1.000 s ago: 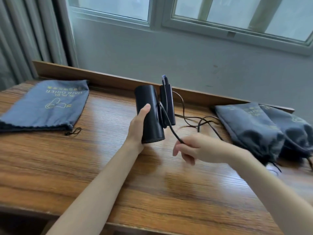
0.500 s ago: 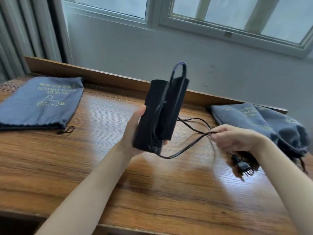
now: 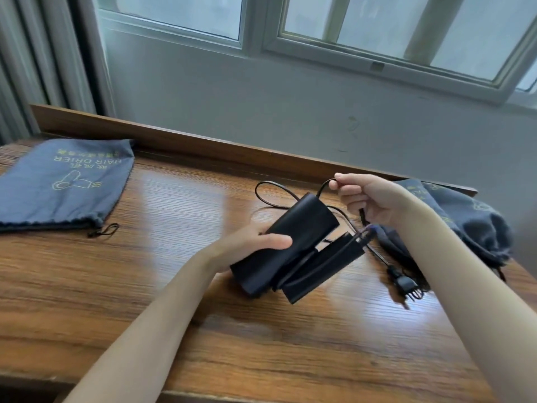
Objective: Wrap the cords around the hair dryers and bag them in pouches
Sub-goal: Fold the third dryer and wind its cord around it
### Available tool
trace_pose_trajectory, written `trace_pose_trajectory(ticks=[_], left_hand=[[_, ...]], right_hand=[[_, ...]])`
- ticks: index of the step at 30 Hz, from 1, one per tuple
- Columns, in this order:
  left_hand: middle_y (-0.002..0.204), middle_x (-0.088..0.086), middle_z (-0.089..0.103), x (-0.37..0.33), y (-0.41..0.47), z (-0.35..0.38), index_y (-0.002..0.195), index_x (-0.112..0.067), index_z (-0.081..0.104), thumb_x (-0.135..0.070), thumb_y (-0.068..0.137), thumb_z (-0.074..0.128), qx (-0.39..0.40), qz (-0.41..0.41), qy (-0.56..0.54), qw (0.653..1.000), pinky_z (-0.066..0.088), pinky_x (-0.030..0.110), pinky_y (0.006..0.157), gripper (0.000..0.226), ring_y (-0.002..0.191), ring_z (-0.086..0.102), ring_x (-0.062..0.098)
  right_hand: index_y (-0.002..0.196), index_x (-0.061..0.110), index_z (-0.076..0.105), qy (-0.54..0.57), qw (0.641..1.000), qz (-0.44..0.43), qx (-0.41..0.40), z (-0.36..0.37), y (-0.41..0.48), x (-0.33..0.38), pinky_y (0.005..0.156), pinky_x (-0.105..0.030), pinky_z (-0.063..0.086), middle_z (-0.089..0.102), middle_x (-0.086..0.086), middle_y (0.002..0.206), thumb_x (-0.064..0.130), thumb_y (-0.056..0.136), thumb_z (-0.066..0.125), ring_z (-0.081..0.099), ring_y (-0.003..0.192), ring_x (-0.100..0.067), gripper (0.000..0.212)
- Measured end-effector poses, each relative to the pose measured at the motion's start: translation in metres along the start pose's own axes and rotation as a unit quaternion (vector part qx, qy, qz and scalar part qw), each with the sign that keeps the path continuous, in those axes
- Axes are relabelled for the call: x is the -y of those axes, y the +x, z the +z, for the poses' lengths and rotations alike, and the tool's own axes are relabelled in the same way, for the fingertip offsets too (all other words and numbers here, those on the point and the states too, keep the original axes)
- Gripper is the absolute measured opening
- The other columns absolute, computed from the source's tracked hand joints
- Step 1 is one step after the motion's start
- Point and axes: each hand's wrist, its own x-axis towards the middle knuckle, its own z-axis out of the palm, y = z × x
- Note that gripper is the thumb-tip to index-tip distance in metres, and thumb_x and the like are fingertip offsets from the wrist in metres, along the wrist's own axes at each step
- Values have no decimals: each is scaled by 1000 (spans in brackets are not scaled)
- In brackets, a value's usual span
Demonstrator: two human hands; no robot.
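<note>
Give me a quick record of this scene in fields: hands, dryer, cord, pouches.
left hand: grips the folded hair dryer
right hand: pinches the cord, held up
cord: loose loop behind the dryer, plug unheld at right
flat pouch: far left on the table
bulging pouches: far right

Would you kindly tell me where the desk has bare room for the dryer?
Bare wood lies between the flat pouch at left and the left hand holding the dryer, and along the near edge of the desk. The right is crowded: cord, plug, bulging pouches.
</note>
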Motion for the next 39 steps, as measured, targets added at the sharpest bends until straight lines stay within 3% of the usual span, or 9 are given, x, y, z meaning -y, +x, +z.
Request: trace_pose_trajectory(ticks=[3,6,12,19,23,29,31,35,39], left_hand=[[104,-3,68,-1,3,5,115,-26,57,-63,58,62,-29,8,26,999,51,34,85,67,93,66,15],[106,-6,68,-2,4,9,116,-31,56,-61,59,63,-35,34,12,999,51,29,81,64,95,66,12],[92,1,69,-8,-2,3,109,-19,57,-46,71,57,-65,22,-104,992,52,25,63,46,78,68,13],[94,-13,68,-3,3,6,108,-32,56,-48,71,62,-91,45,-26,994,49,15,64,41,83,66,3],[96,-6,68,-2,7,10,106,-30,58,-46,78,63,-147,45,-23,988,50,18,64,33,83,67,7],[102,12,69,0,8,11,115,-14,61,-44,86,51,-225,8,-264,938,53,34,77,42,88,66,24],[104,11,69,-2,6,10,116,-12,60,-44,87,48,-209,43,-337,917,52,35,81,45,92,66,23],[99,9,67,0,6,13,119,-9,57,-47,86,46,-181,96,-390,898,55,32,73,52,85,65,20],[102,12,63,3,5,5,122,-9,55,-52,74,62,-112,110,-414,897,54,31,64,65,80,64,21]], right_hand=[[77,11,58,-178,980,-65,-57,2,-9,5,32,-10,16,27,14,41,23,98,43,21,34,-1,29],[77,10,62,-256,955,-105,-106,2,-16,10,34,-11,15,28,15,41,21,98,45,20,36,-1,28],[78,11,57,-122,973,-104,-168,-19,-21,11,29,-9,15,25,14,38,18,99,41,20,29,-1,27],[81,8,66,-199,963,-160,-91,8,-36,23,34,-11,16,26,13,44,18,96,45,19,37,-1,27],[86,9,70,-319,931,-176,-38,36,-52,25,37,-12,20,32,13,40,20,96,47,23,38,-3,27],[79,21,66,-524,837,-148,55,82,-49,-25,55,-19,35,49,14,43,21,97,42,41,44,-2,31],[75,19,62,-523,841,-123,66,83,-42,-40,54,-19,34,48,15,42,23,99,39,42,44,-2,33],[72,16,57,-443,882,-73,142,74,-34,-60,47,-17,31,42,11,41,25,101,34,33,41,-5,38],[76,14,54,-412,895,-19,170,53,-27,-61,44,-18,23,35,13,50,21,102,34,26,45,-6,33]])
